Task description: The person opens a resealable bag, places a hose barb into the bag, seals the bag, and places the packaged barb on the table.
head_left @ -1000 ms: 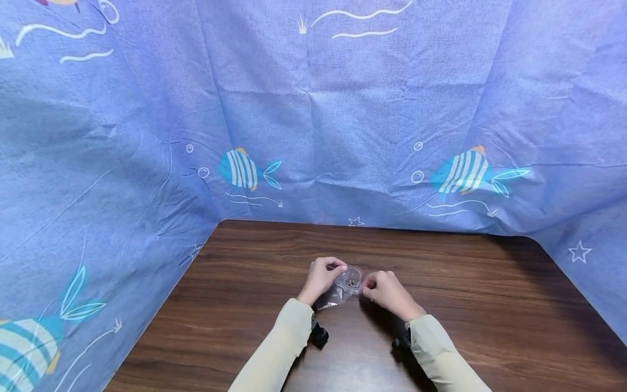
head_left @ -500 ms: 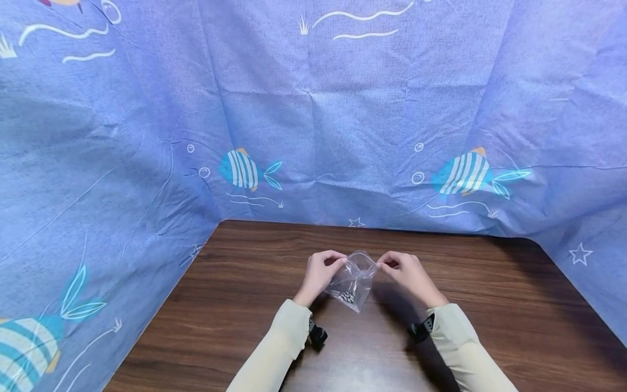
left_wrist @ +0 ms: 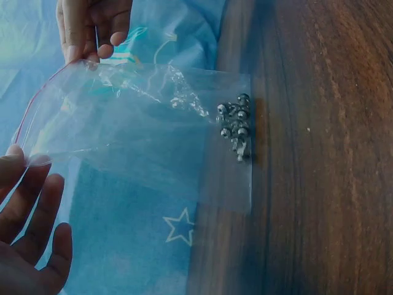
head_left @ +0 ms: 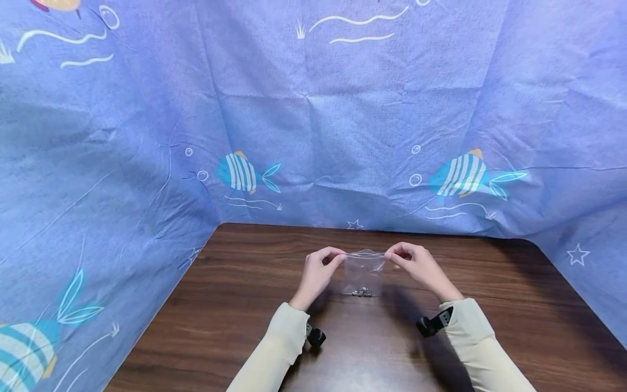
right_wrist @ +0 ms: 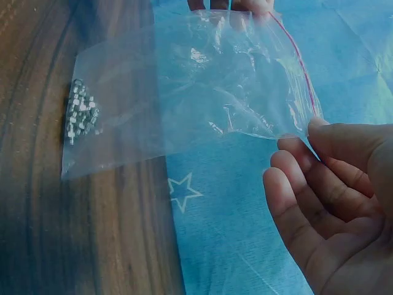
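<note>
A clear zip-lock bag [head_left: 360, 274] hangs upright between my two hands at the middle of the table. My left hand [head_left: 315, 275] pinches its upper left corner between thumb and forefinger. At the opposite upper corner, my right hand [head_left: 418, 267] pinches the bag the same way. A red line runs along the bag's mouth, between the hands, in both wrist views. Small silvery metal pieces, apparently screws [left_wrist: 236, 120], lie heaped at the bag's bottom edge. The right wrist view shows the other fingers of my right hand [right_wrist: 334, 203] loosely bent below the bag.
Dark wood-grain table [head_left: 235, 305] lies under both hands. Blue cloth [head_left: 352, 136] with printed fish hangs behind it and along the left and right sides. Each wrist wears a small black camera, one of them the left wrist camera [head_left: 315, 336].
The right hand has moved right and away from me, shifting its hold to the bag's corner. The bag has gone from tilted and bunched to stretched upright, with the metal pieces settled at its bottom.
</note>
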Available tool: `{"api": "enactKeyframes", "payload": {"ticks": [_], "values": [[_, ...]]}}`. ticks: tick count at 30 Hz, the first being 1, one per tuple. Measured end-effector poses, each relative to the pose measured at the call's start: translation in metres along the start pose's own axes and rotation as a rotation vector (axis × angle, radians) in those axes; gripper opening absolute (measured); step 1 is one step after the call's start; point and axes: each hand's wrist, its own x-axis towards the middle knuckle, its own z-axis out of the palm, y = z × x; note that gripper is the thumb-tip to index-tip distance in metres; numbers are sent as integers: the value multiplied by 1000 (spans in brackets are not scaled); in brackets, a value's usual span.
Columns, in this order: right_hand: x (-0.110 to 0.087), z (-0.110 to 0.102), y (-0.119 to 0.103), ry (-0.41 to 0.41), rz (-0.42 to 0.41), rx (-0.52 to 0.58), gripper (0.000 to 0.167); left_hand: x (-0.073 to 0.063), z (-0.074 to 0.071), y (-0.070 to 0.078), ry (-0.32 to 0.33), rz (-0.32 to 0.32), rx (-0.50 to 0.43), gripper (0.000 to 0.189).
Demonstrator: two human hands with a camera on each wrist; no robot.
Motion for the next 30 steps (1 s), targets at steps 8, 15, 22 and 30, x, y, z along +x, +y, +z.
{"api": "enactKeyframes", "payload": {"ticks": [8,15,22,30], "values": [[1,5,1,10,-11,-21,17,3,0,1,-9,0,57,13],[1,8,-2,10,-13,-110,14,5,-1,-1,-14,1,72,13],[3,8,-8,17,-64,-173,11,3,2,-2,11,55,104,14],[3,9,-6,32,-124,-206,11,4,5,-2,26,81,185,9]]}}
